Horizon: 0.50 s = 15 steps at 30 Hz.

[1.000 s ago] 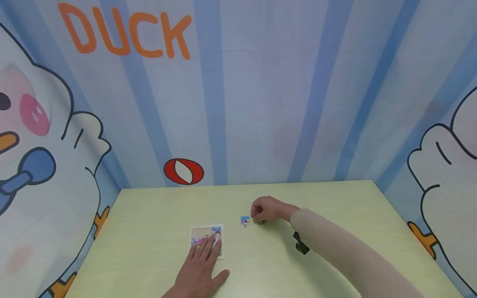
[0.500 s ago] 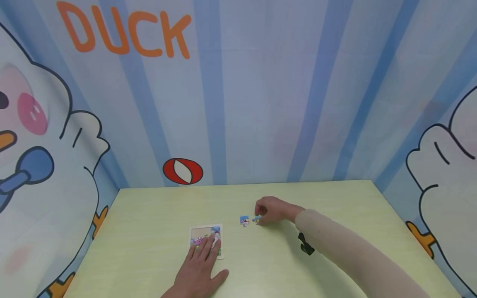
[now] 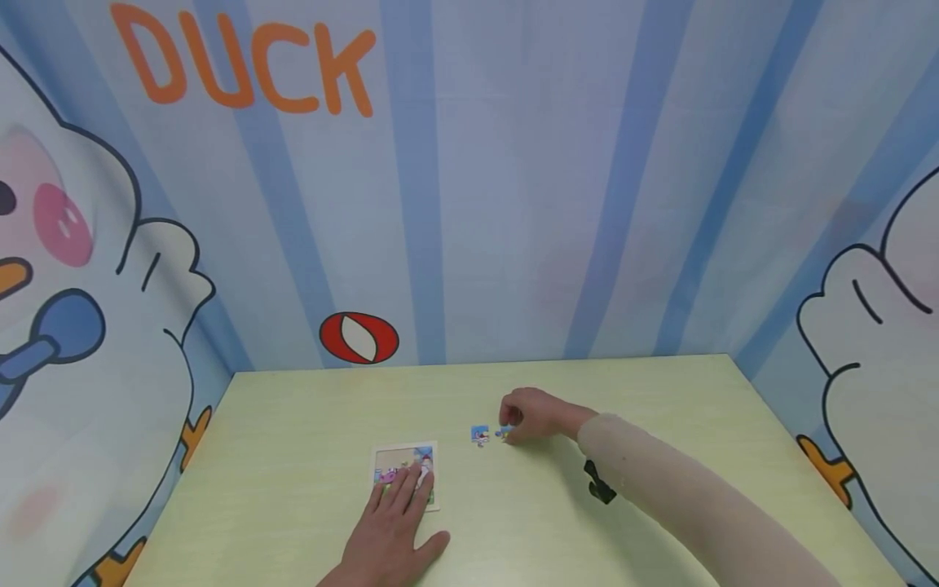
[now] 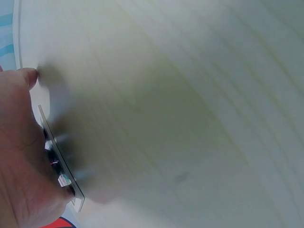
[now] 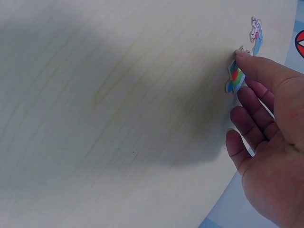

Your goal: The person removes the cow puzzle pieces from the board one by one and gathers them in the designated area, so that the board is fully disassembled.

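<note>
My left hand (image 3: 392, 526) lies with its fingers spread flat over the lower part of a small puzzle tray (image 3: 402, 458). The tray has a white border, a bare beige area at its upper left and colourful pieces along the right side and below. To the right, my right hand (image 3: 534, 414) pinches a blue jigsaw piece (image 3: 503, 433) by its edge. In the right wrist view that jigsaw piece (image 5: 235, 76) shows red and green patches, with the thumb at its rim. A second jigsaw piece (image 3: 480, 434), with blue and a white figure, lies just left of it.
The pale wooden table (image 3: 293, 424) reaches back to a blue striped backdrop (image 3: 506, 204) lettered DUCK. Large white cartoon ducks are printed on both sides. A black strap end (image 3: 599, 483) hangs from the right sleeve (image 3: 660, 481).
My right hand has shifted slightly right, and the piece at its fingertips has turned, now showing blue on its left. The left hand stays on the tray.
</note>
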Tool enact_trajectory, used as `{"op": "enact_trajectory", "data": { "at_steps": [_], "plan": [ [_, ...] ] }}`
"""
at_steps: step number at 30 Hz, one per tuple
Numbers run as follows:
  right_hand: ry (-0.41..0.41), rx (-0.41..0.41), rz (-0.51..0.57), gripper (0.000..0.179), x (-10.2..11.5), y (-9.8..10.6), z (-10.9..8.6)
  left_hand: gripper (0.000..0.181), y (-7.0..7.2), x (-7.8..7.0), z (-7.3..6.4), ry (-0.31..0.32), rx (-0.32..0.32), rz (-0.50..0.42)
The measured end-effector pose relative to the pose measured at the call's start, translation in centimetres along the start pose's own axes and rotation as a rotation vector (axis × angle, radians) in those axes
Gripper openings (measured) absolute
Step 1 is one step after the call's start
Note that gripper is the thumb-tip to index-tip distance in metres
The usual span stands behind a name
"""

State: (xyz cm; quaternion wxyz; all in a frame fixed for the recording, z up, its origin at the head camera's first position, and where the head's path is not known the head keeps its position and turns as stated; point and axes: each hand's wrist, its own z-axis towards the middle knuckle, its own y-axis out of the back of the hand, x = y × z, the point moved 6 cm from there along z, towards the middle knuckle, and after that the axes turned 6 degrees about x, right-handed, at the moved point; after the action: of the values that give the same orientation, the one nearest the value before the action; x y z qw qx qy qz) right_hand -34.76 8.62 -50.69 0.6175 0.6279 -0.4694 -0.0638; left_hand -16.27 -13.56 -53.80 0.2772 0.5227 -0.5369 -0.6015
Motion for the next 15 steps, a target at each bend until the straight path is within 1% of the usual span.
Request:
{"op": "enact_trajectory", "data": {
  "at_steps": [6, 11, 15],
  "plan": [
    [-0.017, 0.007, -0.016, 0.02, 0.6, 0.2, 0.0, 0.089, -0.2, 0.1, 0.0, -0.002, 0.009, -0.009],
    [-0.014, 0.013, 0.003, 0.021, 2.1, 0.6, 0.7, 0.089, -0.3, 0.3, -0.1, 0.004, 0.002, -0.013],
    [-0.003, 0.026, 0.003, 0.018, 3.3, 0.6, 1.5, 0.089, -0.2, 0.2, -0.1, 0.003, 0.004, -0.013]
  ]
}}
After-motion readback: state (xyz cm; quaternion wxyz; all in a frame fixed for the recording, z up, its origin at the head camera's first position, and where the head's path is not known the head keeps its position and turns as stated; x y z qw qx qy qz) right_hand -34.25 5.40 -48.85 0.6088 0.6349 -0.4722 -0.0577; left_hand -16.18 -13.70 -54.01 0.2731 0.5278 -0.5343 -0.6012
